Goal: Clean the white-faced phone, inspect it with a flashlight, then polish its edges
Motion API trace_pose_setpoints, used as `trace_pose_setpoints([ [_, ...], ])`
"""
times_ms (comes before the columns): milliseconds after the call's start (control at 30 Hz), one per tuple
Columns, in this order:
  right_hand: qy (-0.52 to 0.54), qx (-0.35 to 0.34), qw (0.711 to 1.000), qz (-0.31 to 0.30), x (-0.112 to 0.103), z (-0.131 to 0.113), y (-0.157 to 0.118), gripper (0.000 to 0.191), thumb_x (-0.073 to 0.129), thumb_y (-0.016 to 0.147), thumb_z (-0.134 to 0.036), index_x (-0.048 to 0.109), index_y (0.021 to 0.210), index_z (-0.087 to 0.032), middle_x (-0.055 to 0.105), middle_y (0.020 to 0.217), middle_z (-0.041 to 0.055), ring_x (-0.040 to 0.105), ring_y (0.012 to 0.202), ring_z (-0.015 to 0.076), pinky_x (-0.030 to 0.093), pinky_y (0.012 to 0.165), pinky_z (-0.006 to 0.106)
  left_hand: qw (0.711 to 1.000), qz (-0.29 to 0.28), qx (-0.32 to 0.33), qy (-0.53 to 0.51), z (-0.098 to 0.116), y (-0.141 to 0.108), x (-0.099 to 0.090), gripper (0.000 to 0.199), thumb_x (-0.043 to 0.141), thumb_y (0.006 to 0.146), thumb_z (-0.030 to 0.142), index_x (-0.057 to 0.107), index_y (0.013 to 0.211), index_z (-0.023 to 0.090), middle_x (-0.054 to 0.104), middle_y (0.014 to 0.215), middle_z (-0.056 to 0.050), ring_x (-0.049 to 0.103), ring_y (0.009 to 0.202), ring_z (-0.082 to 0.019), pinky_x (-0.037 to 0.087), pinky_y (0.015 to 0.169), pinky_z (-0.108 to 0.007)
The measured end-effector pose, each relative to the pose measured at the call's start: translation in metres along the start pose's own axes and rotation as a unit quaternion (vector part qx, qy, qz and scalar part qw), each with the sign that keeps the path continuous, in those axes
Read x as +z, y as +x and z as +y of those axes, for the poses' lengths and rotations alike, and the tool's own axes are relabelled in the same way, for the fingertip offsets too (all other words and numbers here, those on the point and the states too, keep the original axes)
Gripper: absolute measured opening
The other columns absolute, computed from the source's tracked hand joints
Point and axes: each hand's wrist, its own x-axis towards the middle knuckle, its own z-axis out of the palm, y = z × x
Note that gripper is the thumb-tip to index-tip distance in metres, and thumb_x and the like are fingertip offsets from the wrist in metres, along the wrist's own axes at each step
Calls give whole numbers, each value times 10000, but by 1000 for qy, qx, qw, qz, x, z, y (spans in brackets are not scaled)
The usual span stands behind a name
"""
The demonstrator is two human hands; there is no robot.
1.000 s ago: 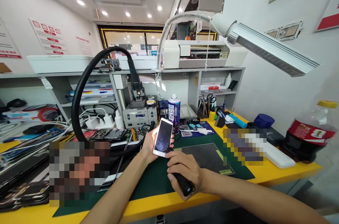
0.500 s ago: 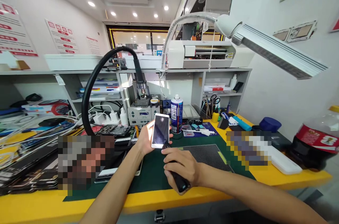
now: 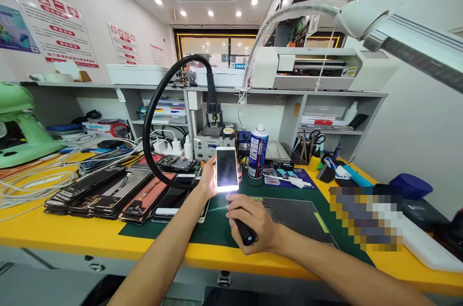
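Note:
My left hand (image 3: pixel 207 181) is wrapped round a white-framed smartphone (image 3: pixel 227 171), its dark screen facing me, held tilted up above the green mat (image 3: pixel 217 229). In my right hand (image 3: pixel 257 221) is a black flashlight (image 3: pixel 244 231), gripped with its rear end toward me. Its front end is hidden by my fingers, just below the phone. Bright light falls on the phone's bottom edge and on my left fingers. Right behind the phone stands a blue-and-white spray can (image 3: pixel 257 154). A dark perforated pad (image 3: pixel 294 216) lies on the mat beyond my right hand.
Stacks of phone screens (image 3: pixel 108 195) and white cables (image 3: pixel 29 185) cover the left of the yellow table (image 3: pixel 72 236). A thick black hose (image 3: pixel 145 137) arches beside my left hand. A lamp (image 3: pixel 415 40) overhangs at right. A blurred patch (image 3: pixel 365 219) hides things on the right.
The view has turned left, bringing a green machine and more screens into sight. The phone's lower edge is now brightly lit. Both hands keep their hold.

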Motion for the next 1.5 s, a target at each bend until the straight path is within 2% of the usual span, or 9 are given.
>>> trace_pose_setpoints([
  [200, -1, 27, 1000, -4, 1, 1, 1, 322, 597, 769, -68, 608, 1070, -182, 668, 931, 123, 665, 1066, 293, 608, 832, 413, 999, 31, 36, 22, -4, 6, -4, 561, 493, 931, 550, 684, 1150, 70, 748, 1011, -201, 733, 862, -353, 600, 741, -473],
  [400, -20, 44, 999, -7, 1, 4, -9, 325, 686, 806, -190, 634, 1126, -197, 667, 1040, 152, 648, 1149, 341, 604, 848, 460, 990, 84, 107, 25, -13, 12, -8, 482, 544, 937, 504, 660, 1204, 121, 765, 998, -137, 728, 931, -312, 584, 811, -383],
  [667, -41, 44, 998, -3, -1, 2, -3, 385, 618, 796, -61, 609, 1158, -189, 659, 1038, 145, 633, 1170, 333, 595, 864, 455, 990, 61, 121, 38, -18, 9, -1, 465, 537, 942, 487, 672, 1189, 117, 761, 1017, -134, 725, 936, -326, 577, 828, -415],
  [867, -50, 35, 998, 11, -1, 1, 4, 356, 588, 808, -37, 599, 1137, -171, 642, 1018, 151, 613, 1174, 328, 598, 852, 458, 984, 82, 150, 41, -18, 9, -1, 449, 550, 938, 465, 646, 1224, 132, 761, 1035, -106, 719, 951, -287, 567, 855, -372],
  [1167, -73, 45, 996, 20, 0, 6, 1, 338, 595, 843, -16, 587, 1152, -155, 628, 1057, 161, 578, 1227, 322, 585, 883, 451, 996, 14, 78, 45, -18, 3, 7, 527, 446, 954, 528, 692, 1135, 98, 767, 938, -153, 737, 817, -308, 592, 748, -420],
  [1500, -71, 33, 996, 31, -1, 7, 2, 287, 620, 835, 4, 594, 1097, -111, 624, 1030, 179, 569, 1228, 331, 576, 906, 450, 996, 17, 73, 55, -19, -1, 11, 566, 450, 936, 557, 691, 1161, 97, 767, 964, -164, 740, 810, -326, 593, 729, -431],
])
